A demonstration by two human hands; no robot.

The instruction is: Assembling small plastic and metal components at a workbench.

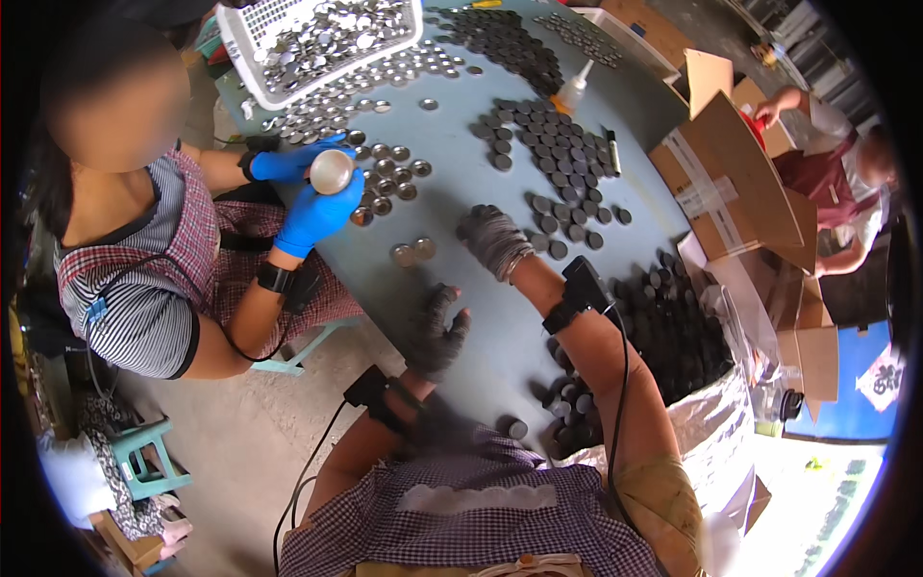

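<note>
My left hand, in a grey glove, is over the table near its front edge. Its thumb and fingers are apart, with nothing visible between them. Farther right and ahead, my right hand, in a grey glove too, shows its back; the fingers curl inward and their tips are hidden, so I cannot make out what they hold. Two shiny round metal caps lie to the left of my right hand. Dark round discs lie loose just beyond and right of that hand.
At the left, a co-worker in blue gloves holds a round metal lid. A white basket of metal caps stands at the far left. Dark discs pile up at my right. There are a dropper bottle, a marker and cardboard boxes.
</note>
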